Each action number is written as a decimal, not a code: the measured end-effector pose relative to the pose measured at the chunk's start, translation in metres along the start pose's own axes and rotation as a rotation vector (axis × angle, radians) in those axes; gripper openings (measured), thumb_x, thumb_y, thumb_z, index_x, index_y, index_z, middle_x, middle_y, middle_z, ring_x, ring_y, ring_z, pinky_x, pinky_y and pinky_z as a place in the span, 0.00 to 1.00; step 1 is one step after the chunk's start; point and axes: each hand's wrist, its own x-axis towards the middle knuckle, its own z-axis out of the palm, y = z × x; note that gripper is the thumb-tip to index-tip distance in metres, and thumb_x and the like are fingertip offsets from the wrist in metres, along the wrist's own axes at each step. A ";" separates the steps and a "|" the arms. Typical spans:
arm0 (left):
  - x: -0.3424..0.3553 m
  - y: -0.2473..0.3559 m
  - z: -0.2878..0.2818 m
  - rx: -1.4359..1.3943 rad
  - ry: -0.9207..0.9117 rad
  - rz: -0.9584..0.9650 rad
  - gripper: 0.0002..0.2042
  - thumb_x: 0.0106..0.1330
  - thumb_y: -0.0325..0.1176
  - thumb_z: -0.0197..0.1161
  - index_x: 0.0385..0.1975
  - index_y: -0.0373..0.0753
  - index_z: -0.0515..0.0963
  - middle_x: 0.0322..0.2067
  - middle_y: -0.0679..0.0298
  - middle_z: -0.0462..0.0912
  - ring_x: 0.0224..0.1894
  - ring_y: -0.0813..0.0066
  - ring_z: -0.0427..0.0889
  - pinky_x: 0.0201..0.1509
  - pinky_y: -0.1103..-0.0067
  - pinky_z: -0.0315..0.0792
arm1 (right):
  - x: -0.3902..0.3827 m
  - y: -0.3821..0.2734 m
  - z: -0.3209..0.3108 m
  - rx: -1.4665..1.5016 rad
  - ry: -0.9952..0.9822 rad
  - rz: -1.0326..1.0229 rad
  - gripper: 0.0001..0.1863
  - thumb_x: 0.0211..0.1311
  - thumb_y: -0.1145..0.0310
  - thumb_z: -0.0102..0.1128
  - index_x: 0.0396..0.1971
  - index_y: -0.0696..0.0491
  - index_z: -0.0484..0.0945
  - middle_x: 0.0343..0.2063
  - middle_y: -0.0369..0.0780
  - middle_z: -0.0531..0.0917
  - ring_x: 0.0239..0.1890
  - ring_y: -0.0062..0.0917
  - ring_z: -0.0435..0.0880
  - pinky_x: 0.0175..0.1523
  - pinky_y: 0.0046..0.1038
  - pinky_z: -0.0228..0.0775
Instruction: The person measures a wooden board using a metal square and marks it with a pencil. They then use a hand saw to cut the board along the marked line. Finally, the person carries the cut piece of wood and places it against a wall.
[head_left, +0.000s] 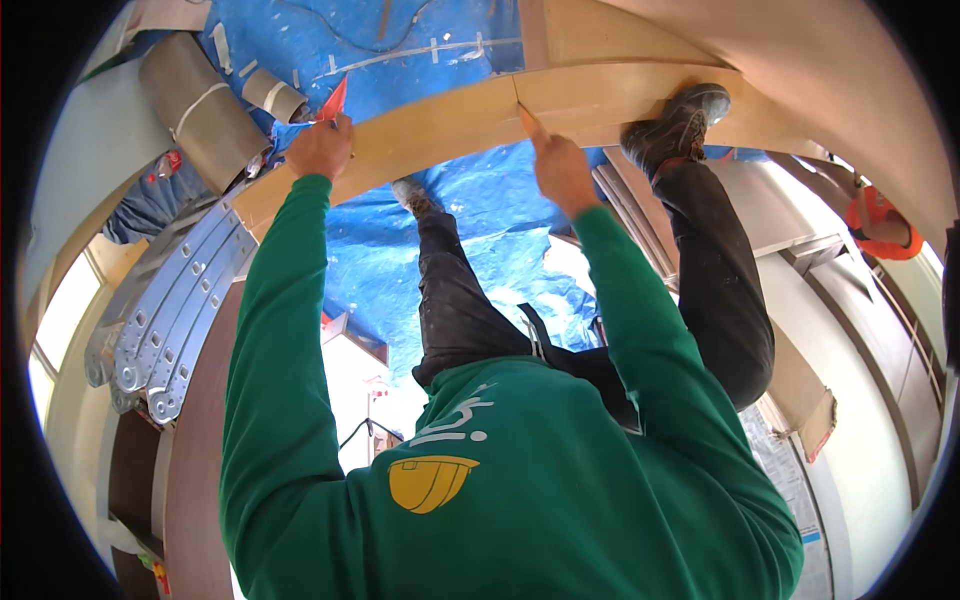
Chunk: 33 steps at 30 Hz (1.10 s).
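A long tan wooden board (430, 128) stretches across in front of me, bowed by the lens. My right hand (563, 172) is closed around an orange-handled tool (533, 125). Its tip meets a thin dark line running across the board; whether that line is a blade or a cut, I cannot tell. Over the board's left part, my left hand (320, 150) is closed, and what it may grip is hidden. A red pointed piece (336, 101) shows just beyond that hand. My right shoe (677, 125) presses on the board's right part.
Blue sheeting (460, 210) covers the floor, with my left shoe (413, 196) on it. A grey-brown roll (205, 110) and blue-grey perforated metal pieces (190, 300) lie at left. A person in orange (884, 222) is at far right, near stacked panels (770, 205).
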 end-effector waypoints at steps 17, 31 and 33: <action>0.006 -0.012 0.019 0.037 0.051 0.058 0.36 0.78 0.66 0.40 0.39 0.43 0.92 0.38 0.45 0.91 0.44 0.38 0.90 0.51 0.49 0.82 | -0.023 0.011 0.023 0.127 0.075 0.024 0.22 0.73 0.70 0.53 0.65 0.55 0.75 0.27 0.55 0.83 0.31 0.54 0.85 0.40 0.54 0.78; 0.005 0.005 0.003 0.026 0.068 0.039 0.37 0.78 0.67 0.38 0.39 0.47 0.93 0.38 0.45 0.91 0.45 0.38 0.90 0.52 0.51 0.82 | -0.005 0.031 0.051 -0.104 0.231 -0.169 0.23 0.78 0.69 0.49 0.68 0.55 0.74 0.28 0.56 0.83 0.28 0.51 0.86 0.32 0.50 0.78; 0.003 0.001 -0.002 0.025 0.038 0.027 0.35 0.76 0.63 0.41 0.39 0.44 0.92 0.39 0.45 0.91 0.46 0.39 0.90 0.54 0.51 0.82 | 0.009 0.012 0.045 0.224 0.052 0.115 0.30 0.74 0.73 0.50 0.75 0.50 0.66 0.28 0.56 0.83 0.31 0.52 0.86 0.34 0.51 0.78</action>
